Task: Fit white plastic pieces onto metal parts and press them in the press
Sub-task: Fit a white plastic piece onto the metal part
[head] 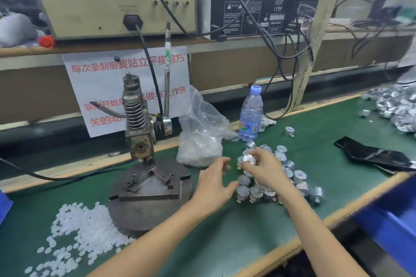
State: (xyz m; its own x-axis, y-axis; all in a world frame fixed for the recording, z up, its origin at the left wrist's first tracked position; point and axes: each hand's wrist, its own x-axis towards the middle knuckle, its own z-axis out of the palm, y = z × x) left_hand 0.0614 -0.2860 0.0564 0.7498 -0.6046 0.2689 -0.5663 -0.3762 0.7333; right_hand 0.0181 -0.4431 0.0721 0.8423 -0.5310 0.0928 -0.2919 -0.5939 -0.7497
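Right hand (266, 172) pinches one metal can (249, 159) over the pile of cans (256, 193) right of centre, left hand (213, 184) loosely curled just beside it, holding anything or not I cannot tell; I judge the can light, rigid, slick, so best gripped round its side wall.

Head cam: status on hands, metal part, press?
Right hand pinches metal part above the pile. Left hand alongside, grip unclear. Press not loaded; nothing between it and hands.

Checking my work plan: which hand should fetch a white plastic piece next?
Left hand: it looks free and nearer the scattered white plastic discs; the right hand grips a round silver metal part.
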